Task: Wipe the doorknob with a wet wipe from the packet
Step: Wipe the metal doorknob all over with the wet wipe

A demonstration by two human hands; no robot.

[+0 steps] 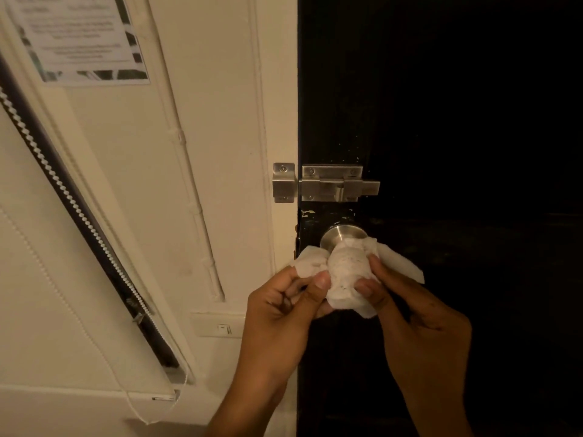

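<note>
Dim cream wall [132, 190] next to a black painted door [473, 152] — both hands are working a crumpled white wet wipe [347, 272] wrapped over the round brushed-steel doorknob [337, 236]. Left hand [284, 307] is pinching one side, right hand [419, 316] is gripping the other — below the steel slide bolt [331, 183].

The doorknob [336, 236] sits on the door [457, 121], below the slide bolt [334, 183]. A wet wipe [348, 275] covers its front, between left hand [280, 307] and right hand [419, 316].
</note>
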